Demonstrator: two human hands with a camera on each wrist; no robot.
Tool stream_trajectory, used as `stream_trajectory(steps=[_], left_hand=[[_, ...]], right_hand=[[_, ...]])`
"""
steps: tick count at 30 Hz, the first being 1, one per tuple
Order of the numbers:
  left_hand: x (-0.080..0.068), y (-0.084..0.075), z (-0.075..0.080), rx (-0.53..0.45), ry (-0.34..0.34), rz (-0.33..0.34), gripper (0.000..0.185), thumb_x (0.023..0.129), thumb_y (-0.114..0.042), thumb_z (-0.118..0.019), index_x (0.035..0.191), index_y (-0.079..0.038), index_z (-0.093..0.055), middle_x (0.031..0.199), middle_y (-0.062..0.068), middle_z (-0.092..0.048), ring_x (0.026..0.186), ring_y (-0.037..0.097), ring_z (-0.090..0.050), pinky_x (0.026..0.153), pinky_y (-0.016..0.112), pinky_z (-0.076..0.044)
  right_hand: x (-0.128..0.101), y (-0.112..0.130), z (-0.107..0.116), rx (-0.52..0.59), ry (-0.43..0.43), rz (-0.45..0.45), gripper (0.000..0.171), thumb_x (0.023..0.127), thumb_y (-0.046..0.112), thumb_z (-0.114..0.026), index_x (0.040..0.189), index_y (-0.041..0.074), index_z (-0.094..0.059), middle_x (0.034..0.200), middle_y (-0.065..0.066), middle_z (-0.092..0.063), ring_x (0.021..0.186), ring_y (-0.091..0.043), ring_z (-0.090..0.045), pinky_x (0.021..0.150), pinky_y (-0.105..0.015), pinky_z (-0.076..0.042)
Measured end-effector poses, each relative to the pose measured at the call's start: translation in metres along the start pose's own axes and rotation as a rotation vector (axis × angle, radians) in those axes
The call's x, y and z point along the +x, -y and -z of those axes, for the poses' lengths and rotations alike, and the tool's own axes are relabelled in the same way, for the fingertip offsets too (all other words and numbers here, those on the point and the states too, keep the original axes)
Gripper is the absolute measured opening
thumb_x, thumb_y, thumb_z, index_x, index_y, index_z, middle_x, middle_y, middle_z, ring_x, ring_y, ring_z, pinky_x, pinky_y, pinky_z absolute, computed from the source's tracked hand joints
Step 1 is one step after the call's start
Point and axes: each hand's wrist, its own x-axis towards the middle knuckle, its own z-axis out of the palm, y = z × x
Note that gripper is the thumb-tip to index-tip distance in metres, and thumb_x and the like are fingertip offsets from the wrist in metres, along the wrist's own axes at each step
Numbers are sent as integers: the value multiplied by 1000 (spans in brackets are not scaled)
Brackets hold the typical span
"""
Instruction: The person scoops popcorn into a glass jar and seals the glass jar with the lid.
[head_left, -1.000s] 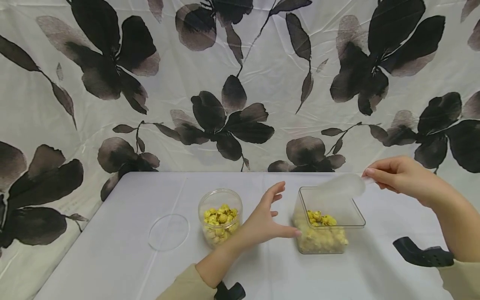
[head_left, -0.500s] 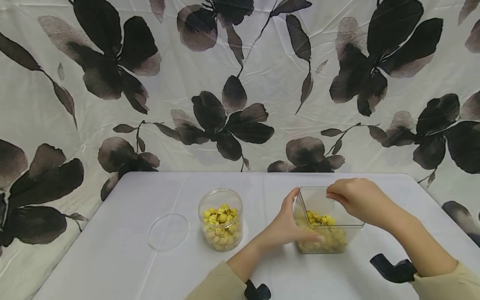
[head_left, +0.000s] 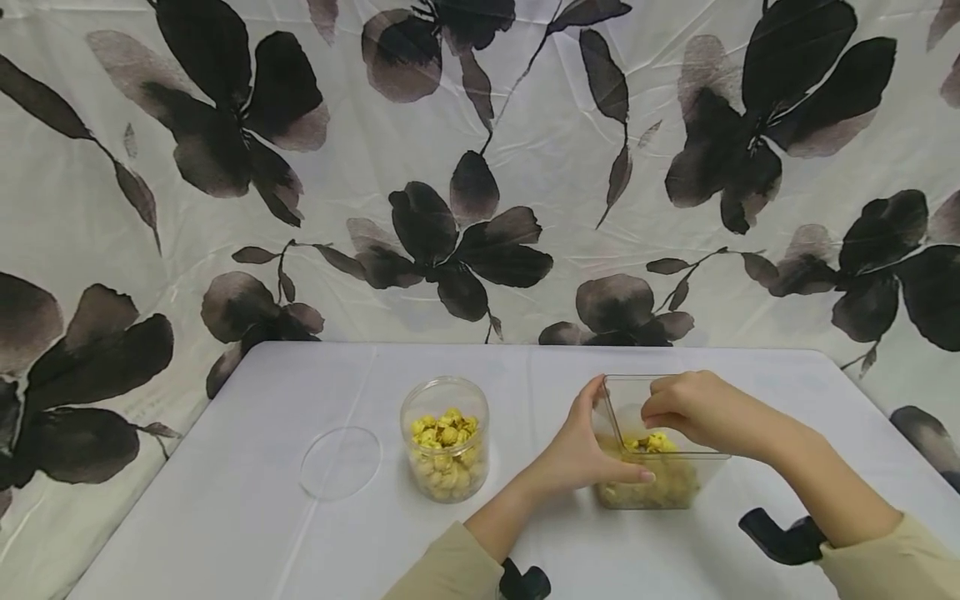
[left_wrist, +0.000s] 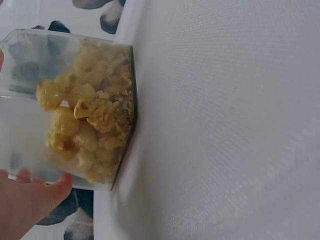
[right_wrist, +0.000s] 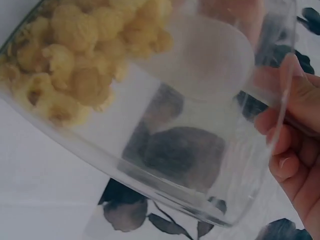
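Observation:
My right hand (head_left: 705, 412) pinches the handle of a translucent white scoop (right_wrist: 215, 60). The scoop's bowl is down inside a clear rectangular container (head_left: 675, 455), beside the yellow popcorn (head_left: 651, 442) in it. From the head view the hand hides most of the scoop. My left hand (head_left: 577, 458) grips the container at its left, thumb across the front wall and fingers up the side to the rim. In the left wrist view, popcorn (left_wrist: 90, 125) fills the lower part of the container, with finer crumbs along the bottom.
To the left stands a round clear jar (head_left: 444, 390), partly filled with yellow popcorn. Farther left, a clear round lid (head_left: 341, 462) lies flat on the white-covered table (head_left: 225, 517). A flower-printed cloth (head_left: 525, 167) hangs behind the table.
My right hand has brought the scoop from above the container's back right down to the left, into it. My left hand has moved right and now holds the container.

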Motion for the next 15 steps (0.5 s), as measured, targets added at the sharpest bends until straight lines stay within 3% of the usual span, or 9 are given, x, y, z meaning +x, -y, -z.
stream_trajectory(steps=[6,11,15], left_hand=[[2,1,0,-3,0,-6,119,59,-28,-89,148,-27,-11,140,-12,-28,128,9,-29,103,38,-30],[2,1,0,9,-10,0,119,58,-29,-90,148,-28,-12,142,-10,-27,131,10,-28,104,40,-29],[1,2,0,32,-11,0,119,58,-29,-90,148,-29,-11,143,-8,-28,131,11,-29,105,40,-29]], right_hand=[[-5,0,16,-14,42,20,19,75,1,-73,71,18,-65,66,18,-45,60,6,-39,54,-19,-43],[-7,6,26,-135,37,-103,20,76,4,-73,70,19,-61,66,18,-47,57,2,-41,53,-24,-43],[-6,9,18,-267,56,-170,18,76,8,-74,68,17,-60,64,13,-50,51,-3,-44,51,-26,-44]])
